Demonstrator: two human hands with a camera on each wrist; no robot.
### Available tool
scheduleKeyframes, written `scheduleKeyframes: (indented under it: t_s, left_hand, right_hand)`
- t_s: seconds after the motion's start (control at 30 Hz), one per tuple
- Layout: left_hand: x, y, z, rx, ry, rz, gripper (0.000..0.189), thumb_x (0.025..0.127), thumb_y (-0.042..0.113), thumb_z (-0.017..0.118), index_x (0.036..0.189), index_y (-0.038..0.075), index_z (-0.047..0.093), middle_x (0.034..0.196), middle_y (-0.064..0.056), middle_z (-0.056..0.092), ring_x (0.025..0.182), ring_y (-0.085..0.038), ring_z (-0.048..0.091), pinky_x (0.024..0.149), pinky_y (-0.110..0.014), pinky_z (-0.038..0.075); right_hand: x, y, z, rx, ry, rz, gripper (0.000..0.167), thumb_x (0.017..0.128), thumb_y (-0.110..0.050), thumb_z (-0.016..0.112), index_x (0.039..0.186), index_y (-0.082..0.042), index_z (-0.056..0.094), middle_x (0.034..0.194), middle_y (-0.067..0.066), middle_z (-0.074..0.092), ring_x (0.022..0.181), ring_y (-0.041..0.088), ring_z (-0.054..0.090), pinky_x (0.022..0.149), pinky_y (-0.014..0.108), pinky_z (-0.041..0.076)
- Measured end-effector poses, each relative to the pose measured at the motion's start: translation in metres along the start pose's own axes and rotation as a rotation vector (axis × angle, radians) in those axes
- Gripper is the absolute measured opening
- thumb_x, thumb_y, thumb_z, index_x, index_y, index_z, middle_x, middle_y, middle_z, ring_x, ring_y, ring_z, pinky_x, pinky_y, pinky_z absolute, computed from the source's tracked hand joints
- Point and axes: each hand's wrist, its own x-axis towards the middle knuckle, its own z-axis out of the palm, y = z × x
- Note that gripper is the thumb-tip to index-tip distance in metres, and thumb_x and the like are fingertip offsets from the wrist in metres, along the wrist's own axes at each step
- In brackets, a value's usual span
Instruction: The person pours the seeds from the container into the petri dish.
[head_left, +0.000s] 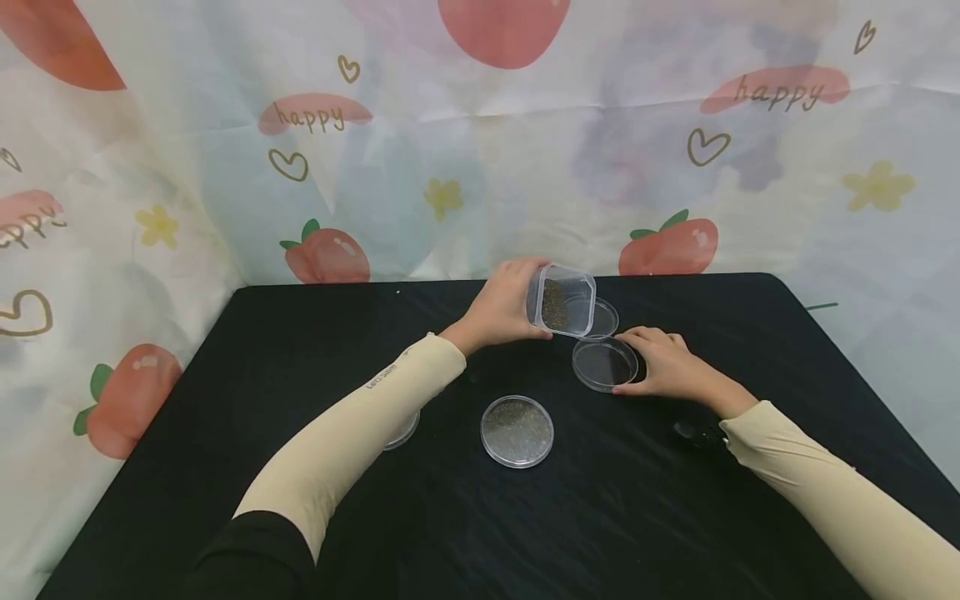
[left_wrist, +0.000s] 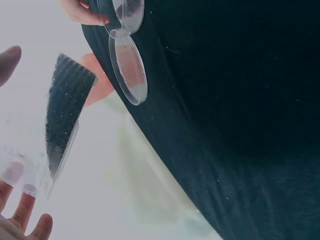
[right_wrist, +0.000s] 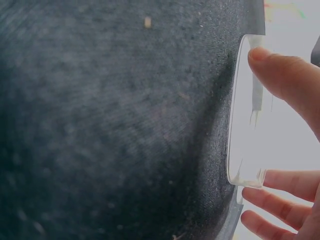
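In the head view my left hand (head_left: 504, 304) grips a clear plastic box (head_left: 579, 304) by its sides, tilted over the table's far side. Dark brown grains (head_left: 554, 305) lie banked along one wall inside it, and they show as a dark slope (left_wrist: 67, 107) in the left wrist view. My right hand (head_left: 667, 364) pinches the rim of a clear petri dish (head_left: 600, 368), thumb on the near side and fingers on the far side. Close behind that dish is another clear round dish or lid (head_left: 604, 320), partly covered by the box in this view.
A petri dish (head_left: 517, 431) with a sprinkling of grains sits nearer the front. Another round dish (head_left: 405, 432) is mostly hidden under my left forearm. Near my right wrist lies a small dark shiny thing (head_left: 693, 432). The black-covered table (head_left: 450, 525) ends at a printed curtain (head_left: 480, 208).
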Motion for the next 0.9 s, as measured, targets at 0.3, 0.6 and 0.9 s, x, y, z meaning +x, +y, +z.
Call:
scheduleKeyframes:
  t_s: [0.3, 0.6, 0.9]
  left_hand:
    - [0.008, 0.014, 0.004, 0.156, 0.013, 0.104, 0.096, 0.064, 0.042, 0.083, 0.142, 0.015, 0.034, 0.139, -0.002, 0.045, 0.128, -0.022, 0.041, 0.111, -0.036, 0.032]
    - [0.012, 0.02, 0.01, 0.26, 0.007, 0.149, 0.094, 0.066, 0.046, 0.081, 0.143, 0.015, 0.035, 0.137, -0.001, 0.047, 0.127, -0.02, 0.042, 0.111, -0.036, 0.033]
    - [0.02, 0.024, 0.013, 0.337, 0.004, 0.196, 0.091, 0.07, 0.048, 0.077, 0.144, 0.017, 0.034, 0.14, -0.001, 0.045, 0.128, -0.019, 0.04, 0.112, -0.037, 0.03]
  right_hand:
    - [0.0, 0.0, -0.001, -0.016, 0.003, -0.002, 0.083, 0.068, -0.052, 0.077, 0.128, 0.0, 0.053, 0.125, 0.022, 0.052, 0.117, 0.04, 0.046, 0.086, 0.058, 0.033]
    - [0.0, -0.001, 0.002, -0.016, 0.012, -0.017, 0.081, 0.068, -0.051, 0.077, 0.126, 0.001, 0.055, 0.124, 0.021, 0.054, 0.114, 0.038, 0.047, 0.083, 0.056, 0.034]
    - [-0.001, -0.001, 0.0, -0.013, 0.012, -0.009, 0.082, 0.069, -0.052, 0.077, 0.127, 0.001, 0.054, 0.124, 0.022, 0.054, 0.114, 0.038, 0.047, 0.084, 0.057, 0.034]
